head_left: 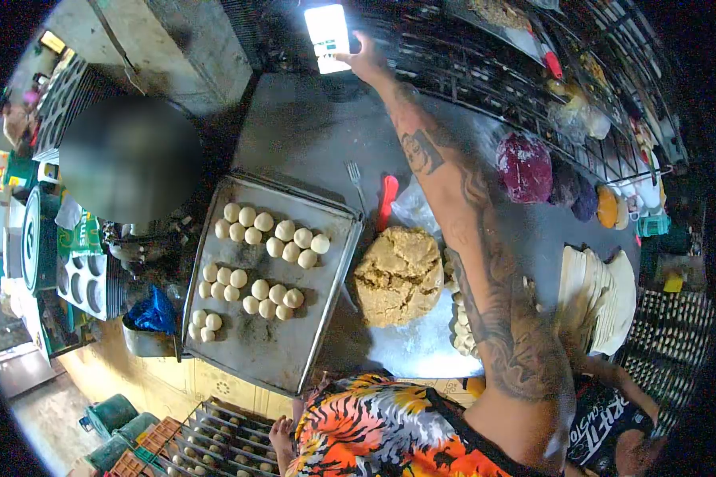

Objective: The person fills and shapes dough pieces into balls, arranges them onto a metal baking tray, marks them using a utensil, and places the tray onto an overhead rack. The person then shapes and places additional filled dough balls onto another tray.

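My right hand [366, 62] reaches far over the table. It is closed on the right edge of a lit phone [324, 32], with the thumb on the lower part of the screen. My left hand [281, 436] hangs low beside my patterned shirt, fingers apart and holding nothing. Several round dough balls [285, 230] sit in groups on a dark metal baking tray [282, 342]. Right of the tray rests a big cracked yellowish mound [399, 277], maybe dough or filling. My right forearm partly hides small pale pieces [463, 330] beside it.
A fork [355, 181] and a red-handled tool [387, 200] lie behind the mound. Purple wrapped lumps [523, 167] and stacked pale sheets [593, 294] stand right. Another person in a black shirt [605, 421] is at lower right. A rack of filled trays [223, 441] stands lower left.
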A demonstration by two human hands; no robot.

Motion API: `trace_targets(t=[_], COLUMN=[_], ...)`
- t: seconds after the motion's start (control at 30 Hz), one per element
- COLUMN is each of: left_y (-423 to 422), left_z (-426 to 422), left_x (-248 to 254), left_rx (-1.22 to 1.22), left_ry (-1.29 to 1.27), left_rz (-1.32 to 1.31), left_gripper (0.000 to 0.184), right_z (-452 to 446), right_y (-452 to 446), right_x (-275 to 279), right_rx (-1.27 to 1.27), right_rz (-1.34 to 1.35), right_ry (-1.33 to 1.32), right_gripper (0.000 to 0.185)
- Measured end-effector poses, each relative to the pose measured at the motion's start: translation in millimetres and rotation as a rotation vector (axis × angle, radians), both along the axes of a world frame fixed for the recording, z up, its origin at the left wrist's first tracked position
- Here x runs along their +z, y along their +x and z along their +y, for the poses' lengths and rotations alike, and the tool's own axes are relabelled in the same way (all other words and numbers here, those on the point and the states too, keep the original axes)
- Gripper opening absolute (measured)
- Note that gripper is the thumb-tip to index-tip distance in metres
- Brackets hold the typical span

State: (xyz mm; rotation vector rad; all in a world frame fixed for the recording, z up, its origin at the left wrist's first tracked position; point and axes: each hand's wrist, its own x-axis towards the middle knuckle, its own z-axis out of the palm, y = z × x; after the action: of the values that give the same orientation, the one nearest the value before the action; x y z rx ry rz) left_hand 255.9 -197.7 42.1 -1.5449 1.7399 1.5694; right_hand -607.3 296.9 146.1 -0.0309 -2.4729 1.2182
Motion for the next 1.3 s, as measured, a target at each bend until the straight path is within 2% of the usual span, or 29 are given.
trace_targets(t=[0.1, 0.23, 0.43, 0.57, 0.7, 0.73, 0.8, 0.9, 0.93, 1.03, 1.07, 1.1, 1.13, 1.2, 1.23, 1.3], left_y=[3.9, -3.3, -12.0, -5.9, -7.1, -5.9, -3.3, -4.4, -5.3, -11.9, -13.7, -16.5, -18.9, -22.1, -23.2, -26.2], left_z=[-0.1, 3.4, 8.1, 3.4, -3.9, -6.6, -11.2, -16.1, -20.4, -32.6, -37.4, -41.6, -46.0, -55.5, -60.4, -76.6], left_x=[-0.4, -5.1, -12.0, -16.1, -24.1, -25.3, -31.1, -39.6, -38.8, -34.4, -34.2, -32.7, -31.6, -30.8, -30.6, -33.6], left_rx=[-0.005, -0.012, -0.026, -0.044, -0.077, -0.086, -0.1, -0.123, -0.128, -0.048, -0.02, 0.008, 0.037, 0.098, 0.127, 0.135], left_ry=[-0.007, -0.015, -0.029, -0.04, -0.034, -0.032, -0.024, -0.008, -0.004, 0.111, 0.152, 0.193, 0.233, 0.314, 0.356, 0.382], left_rz=[0.003, 0.012, 0.031, 0.051, 0.07, 0.075, 0.092, 0.13, 0.144, 0.179, 0.188, 0.192, 0.196, 0.202, 0.205, 0.177], left_gripper=[0.022, 0.022, 0.021, 0.02, 0.02, 0.019, 0.019, 0.019, 0.019, 0.016, 0.015, 0.015, 0.016, 0.017, 0.018, 0.018], right_z=[-4.3, -16.2, -33.3, -41.5, -35.0, -35.4, -23.6, -27.2, -27.1, -30.8, -31.8, -39.6, -43.6, -53.5, -55.0, -48.3], right_y=[-12.1, -3.1, 2.2, 16.3, -27.9, -25.7, 49.9, 129.7, 175.8, 316.0, 358.8, 411.8, 455.4, 532.7, 567.1, 627.8], right_x=[-17.0, -12.1, 4.8, 27.3, -39.5, -37.2, 15.1, -5.7, -5.2, -2.3, -9.1, 5.0, -0.3, -19.2, -25.4, -73.8], right_rx=[-0.027, -0.034, -0.094, -0.133, -0.25, -0.288, -0.114, -0.123, -0.186, -0.018, -0.012, -0.107, -0.126, -0.16, -0.382, -0.439], right_rz=[0.04, 0.03, 0.024, -0.092, 0.037, 0.078, 0.073, 0.318, 0.153, 0.036, 0.085, -0.054, -0.029, 0.072, -0.146, -0.139], right_ry=[0.037, -0.142, -0.206, -0.247, -0.147, -0.113, -0.159, -0.211, -0.193, -0.574, -0.532, -0.643, -0.715, -0.832, -0.528, -0.025], right_gripper=[0.092, 0.101, 0.1, 0.1, 0.108, 0.111, 0.108, 0.091, 0.085, 0.075, 0.072, 0.069, 0.064, 0.065, 0.064, 0.062])
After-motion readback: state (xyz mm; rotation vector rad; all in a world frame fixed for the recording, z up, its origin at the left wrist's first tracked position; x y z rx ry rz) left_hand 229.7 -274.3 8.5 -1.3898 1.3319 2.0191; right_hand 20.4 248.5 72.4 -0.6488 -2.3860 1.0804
